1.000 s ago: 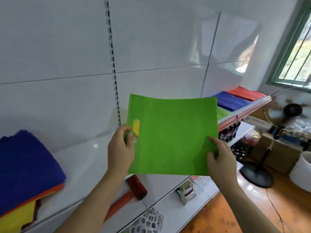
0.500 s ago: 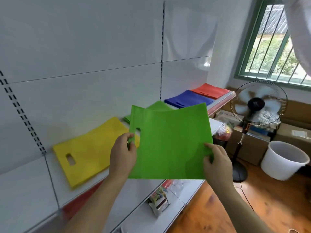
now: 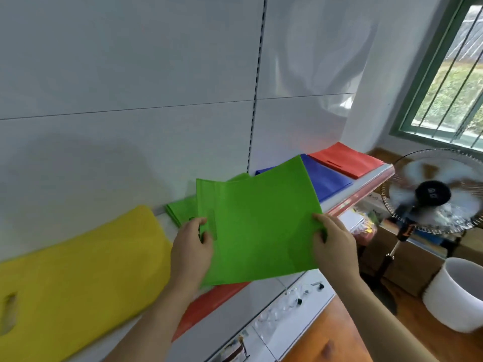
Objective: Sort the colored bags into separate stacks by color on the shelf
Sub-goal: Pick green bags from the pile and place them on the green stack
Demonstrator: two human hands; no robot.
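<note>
Green bag (image 3: 258, 228) now lowered over green stack (image 3: 181, 211) (a second ago, chest-high); both hands' fingers (image 3: 320, 223) pinching its edges, probably about to land.

Both forearms are bare to the frame edge; left hand (image 3: 192, 250) and right hand (image 3: 333, 246) wear nothing.

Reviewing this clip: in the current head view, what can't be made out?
- Green stack: mostly hidden behind the held green bag; its height is unreadable.
- Blue bags: left part covered by the same bag.
- Yellow bag: cut off by the left edge.
- Fan: blades blurred.
- Items on the lower shelf: too small and blurred to identify.
</note>
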